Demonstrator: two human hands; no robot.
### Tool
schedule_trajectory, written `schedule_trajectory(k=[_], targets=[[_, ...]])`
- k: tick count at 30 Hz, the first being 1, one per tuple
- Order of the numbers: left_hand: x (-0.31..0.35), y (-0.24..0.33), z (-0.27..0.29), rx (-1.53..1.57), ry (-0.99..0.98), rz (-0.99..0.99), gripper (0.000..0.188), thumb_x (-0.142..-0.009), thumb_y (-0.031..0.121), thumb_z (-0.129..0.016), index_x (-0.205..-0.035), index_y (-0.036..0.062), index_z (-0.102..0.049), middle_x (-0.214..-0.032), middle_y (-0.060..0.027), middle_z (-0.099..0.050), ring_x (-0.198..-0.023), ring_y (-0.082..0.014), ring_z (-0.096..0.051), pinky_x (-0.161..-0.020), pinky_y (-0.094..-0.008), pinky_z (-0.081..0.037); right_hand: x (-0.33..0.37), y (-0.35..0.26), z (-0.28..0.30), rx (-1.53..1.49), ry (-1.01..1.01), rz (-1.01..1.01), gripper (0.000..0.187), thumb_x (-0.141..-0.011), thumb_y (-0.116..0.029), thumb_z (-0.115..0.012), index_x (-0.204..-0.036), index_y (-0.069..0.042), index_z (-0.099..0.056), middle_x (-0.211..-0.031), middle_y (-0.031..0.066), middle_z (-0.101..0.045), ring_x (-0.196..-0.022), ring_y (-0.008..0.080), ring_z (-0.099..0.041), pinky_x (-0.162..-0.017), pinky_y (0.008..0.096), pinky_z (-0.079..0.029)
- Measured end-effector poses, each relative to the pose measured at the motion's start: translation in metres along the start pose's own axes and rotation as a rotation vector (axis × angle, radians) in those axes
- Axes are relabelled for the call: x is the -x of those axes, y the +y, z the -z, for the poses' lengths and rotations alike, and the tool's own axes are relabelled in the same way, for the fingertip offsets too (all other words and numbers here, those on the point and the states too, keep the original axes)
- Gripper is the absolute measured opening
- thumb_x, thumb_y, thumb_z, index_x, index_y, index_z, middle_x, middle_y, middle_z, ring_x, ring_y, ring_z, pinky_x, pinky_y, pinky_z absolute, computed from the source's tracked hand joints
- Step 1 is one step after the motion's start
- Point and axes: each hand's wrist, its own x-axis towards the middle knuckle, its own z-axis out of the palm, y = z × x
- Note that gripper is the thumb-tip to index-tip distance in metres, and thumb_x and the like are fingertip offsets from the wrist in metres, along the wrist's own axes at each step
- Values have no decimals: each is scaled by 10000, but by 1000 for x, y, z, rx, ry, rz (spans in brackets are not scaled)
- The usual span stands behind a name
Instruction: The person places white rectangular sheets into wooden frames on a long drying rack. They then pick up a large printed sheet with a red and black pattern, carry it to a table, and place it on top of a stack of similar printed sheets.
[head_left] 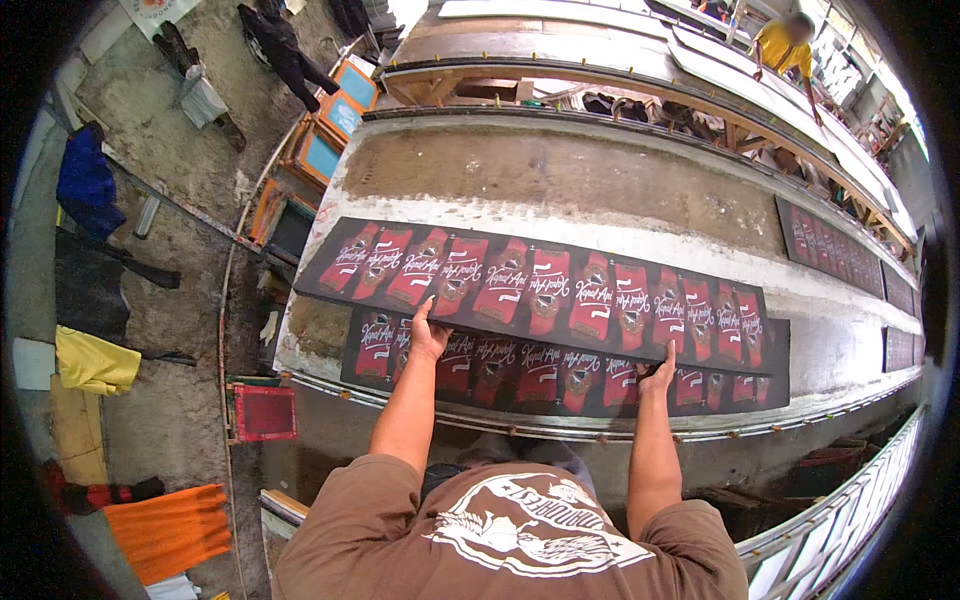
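As left hand (431,333) and right hand (658,371) grip the panel (535,290) edge, tabletop (570,175) stretches beyond.

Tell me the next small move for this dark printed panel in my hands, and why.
I'd probably lift the upper panel slightly before any sideways shift. Your left hand and right hand hold its near edge, and it overlaps the printed lower panel; whether the two panels touch isn't clear, so dragging could scuff them.
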Motion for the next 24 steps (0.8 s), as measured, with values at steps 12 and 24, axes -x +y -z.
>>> schedule_trajectory(k=[12, 24], targets=[[65, 56, -3, -5, -21, -57, 317, -927, 207, -693, -1200, 59, -630, -1102, -65, -705, -911, -222, -706, -733, -342, -594, 20, 5, 6, 53, -117, 158, 81, -945, -202, -657, -921, -130, -627, -821, 20, -690, -654, 182, -684, -541, 313, -599], [86, 247, 57, 159, -234, -163, 370, -894, 115, -679, -1256, 87, -608, -1185, -55, -665, -1040, -209, -670, -877, -370, -548, 183, 114, -114, -24, -146, 155, 104, -959, -189, -630, -958, -86, -620, -854, 44, -687, -728, 195, -694, -604, 329, -599]])
